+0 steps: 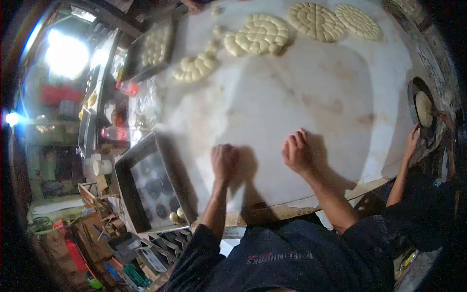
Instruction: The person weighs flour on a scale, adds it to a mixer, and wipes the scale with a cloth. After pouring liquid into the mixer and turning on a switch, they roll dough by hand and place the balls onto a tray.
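My left hand (225,161) is curled low over the pale worktop (272,107), knuckles up. To its right, my right hand (296,150) is also closed, its fingers bent together near the surface. Whatever lies under either palm is hidden. Nearest to my left hand is a deep metal tray (171,182), with a few dough balls (180,212) in its near corner. Beyond my hands lie a small cluster of dough pieces (196,67) and a larger round of dough cut into portions (262,33).
Two more divided dough rounds (315,22) lie at the back right. Another tray (130,65) holds dough pieces at the back left. On the right, a co-worker's hand (412,138) touches a round pan (412,104) with dough (423,108) in it. Tools clutter the lower left.
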Tool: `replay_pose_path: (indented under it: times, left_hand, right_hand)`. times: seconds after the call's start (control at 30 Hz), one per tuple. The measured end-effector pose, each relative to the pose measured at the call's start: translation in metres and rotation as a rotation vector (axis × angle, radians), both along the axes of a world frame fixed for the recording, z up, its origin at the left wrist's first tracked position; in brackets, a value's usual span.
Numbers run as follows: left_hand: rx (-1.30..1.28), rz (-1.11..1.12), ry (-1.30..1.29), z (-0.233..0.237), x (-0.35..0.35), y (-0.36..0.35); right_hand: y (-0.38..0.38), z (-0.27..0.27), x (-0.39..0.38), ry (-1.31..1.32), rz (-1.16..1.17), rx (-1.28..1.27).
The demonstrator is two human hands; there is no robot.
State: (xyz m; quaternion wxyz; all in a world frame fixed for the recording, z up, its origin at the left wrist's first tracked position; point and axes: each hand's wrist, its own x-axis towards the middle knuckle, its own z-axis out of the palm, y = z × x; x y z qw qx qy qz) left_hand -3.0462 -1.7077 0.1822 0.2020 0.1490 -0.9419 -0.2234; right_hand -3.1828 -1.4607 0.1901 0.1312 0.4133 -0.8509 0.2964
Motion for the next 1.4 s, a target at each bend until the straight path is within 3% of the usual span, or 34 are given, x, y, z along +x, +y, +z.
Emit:
replay_pose_path:
  times: [0.03,0.17,0.2,0.27,0.33,0.37,0.43,0.53,0.57,0.63,0.7,0.73,0.77,0.83,0.9,0.93,0.97,1.0,1.03,1.1,1.17,1.23,1.27,1.3,1.37,1.4]
  left_hand:
    - [0.323,0.112,-0.029,-0.002,-0.003,0.020]
    - [-0.029,-0.145,-0.087,-0.010,0.068,0.059]
    - [0.054,-0.207,-0.118,-0.024,0.090,0.043]
    - [0.055,-0.115,-0.110,0.001,0.102,0.008]
    - [-0.023,-0.003,-0.036,0.012,0.080,-0.020]
    - [-0.071,0.044,0.037,0.022,0.054,-0.023]
    - [0.146,0.055,0.129,0.008,0.017,-0.013]
    - [0.779,0.076,0.003,-0.029,0.019,0.025]
    - [0.898,0.031,0.055,-0.038,0.038,0.038]
    - [0.262,-0.240,0.089,-0.012,0.090,0.049]
    - [0.345,-0.203,-0.019,0.020,0.143,0.030]
    - [0.414,-0.195,-0.124,0.038,0.170,0.018]
    - [0.623,-0.140,-0.065,0.061,0.196,0.003]
    - [0.497,-0.043,0.086,0.091,0.234,-0.032]
    - [0.273,0.149,0.106,0.107,0.262,-0.076]
    - [0.335,0.255,0.031,0.097,0.275,-0.095]
    - [0.321,0.285,-0.102,0.093,0.285,-0.117]
    - [0.291,0.280,-0.088,0.073,0.293,-0.135]
    - [0.290,0.286,-0.083,0.064,0.298,-0.143]
    - [0.247,0.229,-0.107,0.055,0.300,-0.153]
    - [0.223,0.213,-0.100,0.059,0.301,-0.149]
    - [0.304,0.201,-0.161,0.064,0.303,-0.152]
    - [0.202,0.231,-0.103,0.063,0.302,-0.152]
    - [0.199,0.379,-0.294,0.087,0.287,-0.145]
    - [0.048,0.350,-0.247,0.113,0.247,-0.138]
    - [0.109,0.273,-0.190,0.132,0.214,-0.129]
  right_hand:
    - [-0.006,-0.006,0.008,0.029,-0.028,-0.009]
    - [0.029,0.004,0.035,-0.125,0.286,0.137]
    - [0.047,0.005,0.027,-0.153,0.294,0.154]
    - [0.061,-0.004,-0.004,-0.198,0.140,0.130]
    - [0.031,0.002,-0.027,0.064,0.013,0.109]
    - [0.010,0.003,-0.032,0.067,0.024,0.115]
    - [-0.021,0.001,-0.021,0.042,-0.228,0.053]
    - [-0.041,-0.002,0.028,-0.107,-0.198,-0.075]
    - [-0.033,0.000,0.046,-0.094,-0.118,0.008]
    - [-0.012,0.034,0.071,-0.180,0.028,0.142]
    - [0.017,0.007,0.064,-0.300,-0.039,-0.017]
    - [0.022,0.030,0.062,-0.443,-0.135,0.209]
    - [0.029,0.024,0.047,-0.621,-0.257,0.443]
    - [-0.013,0.063,0.070,-0.879,-0.309,0.593]
    - [-0.054,0.040,0.122,-1.200,-0.056,-0.069]
    - [-0.089,0.060,0.149,-1.081,0.242,0.051]
    - [-0.137,0.099,0.179,-0.764,0.418,0.246]
    - [-0.173,0.105,0.211,-0.687,0.537,0.041]
    - [-0.207,0.116,0.231,-0.457,0.679,-0.010]
    - [-0.258,0.092,0.256,-0.461,0.845,-0.080]
    - [-0.297,0.064,0.263,-0.241,0.937,0.030]
    - [-0.291,0.071,0.255,-0.097,0.917,0.016]
    - [-0.282,0.077,0.249,0.044,0.900,0.016]
    - [-0.265,0.082,0.237,-0.041,0.846,-0.065]
    - [-0.217,0.086,0.200,-0.149,0.614,-0.144]
    - [-0.186,0.075,0.177,-0.168,0.431,-0.125]
